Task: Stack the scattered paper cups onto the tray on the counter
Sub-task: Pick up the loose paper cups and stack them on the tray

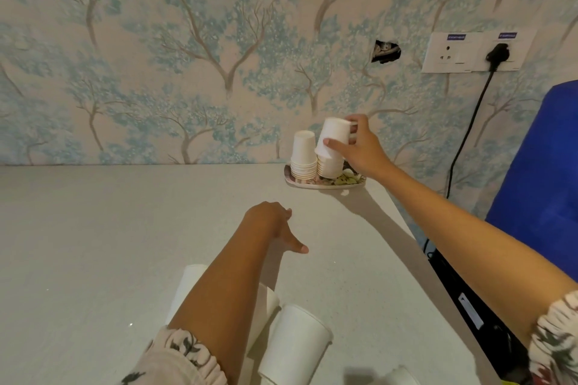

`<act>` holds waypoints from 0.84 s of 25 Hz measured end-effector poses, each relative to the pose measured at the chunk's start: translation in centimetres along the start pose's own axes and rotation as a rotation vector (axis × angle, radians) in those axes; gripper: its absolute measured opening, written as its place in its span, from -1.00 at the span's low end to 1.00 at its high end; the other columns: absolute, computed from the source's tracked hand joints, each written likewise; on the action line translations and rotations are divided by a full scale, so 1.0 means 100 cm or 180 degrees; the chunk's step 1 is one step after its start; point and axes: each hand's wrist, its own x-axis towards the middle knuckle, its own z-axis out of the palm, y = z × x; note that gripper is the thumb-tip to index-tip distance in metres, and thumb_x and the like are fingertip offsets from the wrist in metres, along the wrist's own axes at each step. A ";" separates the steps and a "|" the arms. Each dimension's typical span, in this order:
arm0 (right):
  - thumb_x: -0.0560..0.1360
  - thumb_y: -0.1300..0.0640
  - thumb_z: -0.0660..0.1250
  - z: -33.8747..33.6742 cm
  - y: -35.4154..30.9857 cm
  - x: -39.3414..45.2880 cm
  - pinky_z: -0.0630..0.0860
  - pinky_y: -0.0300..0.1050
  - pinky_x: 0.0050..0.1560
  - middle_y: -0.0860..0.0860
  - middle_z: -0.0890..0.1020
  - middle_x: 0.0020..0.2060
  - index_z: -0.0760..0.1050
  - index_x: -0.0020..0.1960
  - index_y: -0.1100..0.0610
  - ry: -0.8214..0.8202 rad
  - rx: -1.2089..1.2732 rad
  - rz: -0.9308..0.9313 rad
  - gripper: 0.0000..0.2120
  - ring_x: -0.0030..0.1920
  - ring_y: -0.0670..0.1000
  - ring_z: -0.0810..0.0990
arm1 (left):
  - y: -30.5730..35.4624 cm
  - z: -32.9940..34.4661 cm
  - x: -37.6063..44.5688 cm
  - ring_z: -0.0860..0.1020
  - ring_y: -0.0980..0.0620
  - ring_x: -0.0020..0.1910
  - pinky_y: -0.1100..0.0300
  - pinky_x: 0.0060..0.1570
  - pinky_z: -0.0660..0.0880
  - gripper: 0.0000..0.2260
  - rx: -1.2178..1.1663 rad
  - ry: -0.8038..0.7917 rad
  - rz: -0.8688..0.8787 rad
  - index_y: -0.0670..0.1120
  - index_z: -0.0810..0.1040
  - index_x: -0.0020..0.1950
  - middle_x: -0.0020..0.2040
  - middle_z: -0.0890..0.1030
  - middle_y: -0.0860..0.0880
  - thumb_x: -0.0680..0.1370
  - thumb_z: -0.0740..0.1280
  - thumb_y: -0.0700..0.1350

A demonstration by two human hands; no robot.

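Observation:
A patterned tray (352,183) sits at the counter's back right against the wall. On it stand two stacks of upside-down white paper cups, the left stack (302,156) and the right stack (328,167). My right hand (359,147) grips an upside-down white cup (333,136), tilted, just above the right stack. Over the counter's middle my left hand (275,225) hovers, fingers relaxed and holding nothing. Close to me lie loose white cups: one (294,344) on its side, another (187,287) partly hidden behind my left forearm, a third (266,306) beside it.
The pale counter (93,244) ends at a right edge running diagonally. Beyond it are a blue object (541,181) and dark gear on the floor. A wall socket (469,53) with a black plug and cable hangs above the tray's right.

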 end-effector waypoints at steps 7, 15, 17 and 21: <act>0.47 0.02 0.48 0.043 -0.005 0.064 0.46 0.01 0.19 0.20 0.39 0.35 0.18 0.46 0.17 0.0269 -0.0165 -0.0189 -0.29 0.29 0.18 0.44 | 0.000 0.004 0.007 0.31 -0.17 0.45 -0.06 0.36 0.32 -0.02 0.0021 0.0105 0.0044 0.01 0.09 0.60 0.49 0.33 -0.12 0.34 0.39 0.41; 0.51 0.05 0.44 0.066 0.007 0.085 0.37 -0.01 0.29 0.25 0.44 0.31 0.31 0.42 0.31 -0.0121 -0.1078 -0.0093 -0.39 0.33 0.21 0.42 | -0.001 0.007 0.008 0.32 -0.18 0.44 -0.07 0.35 0.32 -0.03 -0.0056 0.0119 0.0061 -0.01 0.10 0.60 0.48 0.35 -0.12 0.35 0.39 0.39; 0.52 0.07 0.43 0.064 0.007 0.082 0.34 -0.06 0.29 0.24 0.44 0.33 0.30 0.45 0.31 -0.0164 -0.1105 -0.0117 -0.38 0.34 0.18 0.42 | 0.000 0.008 0.007 0.31 -0.18 0.45 -0.07 0.36 0.32 -0.03 -0.0059 0.0109 0.0050 -0.01 0.09 0.60 0.48 0.34 -0.12 0.35 0.39 0.39; 0.53 0.08 0.42 0.052 0.002 0.073 0.38 -0.11 0.27 0.21 0.46 0.30 0.35 0.43 0.27 -0.0083 -0.1020 -0.0225 -0.45 0.31 0.14 0.47 | -0.002 0.008 0.006 0.28 -0.17 0.47 -0.08 0.37 0.29 -0.02 -0.0073 0.0151 0.0053 0.00 0.07 0.61 0.52 0.29 -0.11 0.36 0.39 0.39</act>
